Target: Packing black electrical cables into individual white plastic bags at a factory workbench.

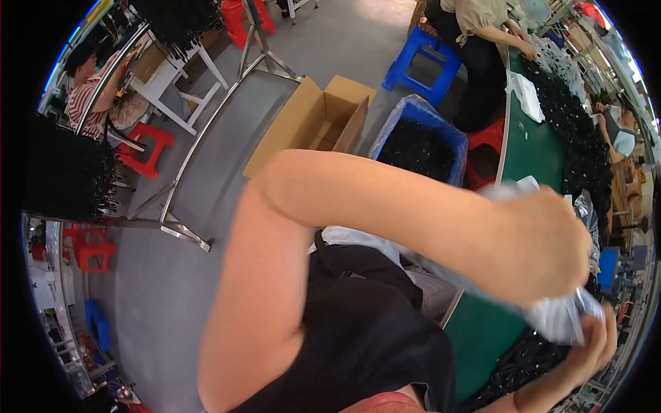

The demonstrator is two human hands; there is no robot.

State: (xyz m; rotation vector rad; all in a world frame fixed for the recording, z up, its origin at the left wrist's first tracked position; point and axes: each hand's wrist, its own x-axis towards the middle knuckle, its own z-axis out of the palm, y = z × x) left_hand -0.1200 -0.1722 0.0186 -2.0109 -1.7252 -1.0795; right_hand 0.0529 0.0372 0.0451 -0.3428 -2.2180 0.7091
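My left arm reaches across the view, bent at the elbow. My left hand (547, 248) is closed in a fist over the green table, with its back toward the view and its fingers mostly hidden; motion blurs it. A clear plastic bag (559, 321) shows around and below this fist. On the bag's lower end my right hand (597, 339) is closed, fingers and thumb pinching the film. The two hands are close together, with crumpled plastic between them. What the bag holds, if anything, cannot be made out.
Black small parts (582, 148) lie heaped along the green table (525, 155). Left of it stand a blue lined bin (420, 148) of black pieces, an open cardboard box (292, 127) and a blue stool (421, 65). A metal rack (186, 172) curves at left. Co-workers sit nearby.
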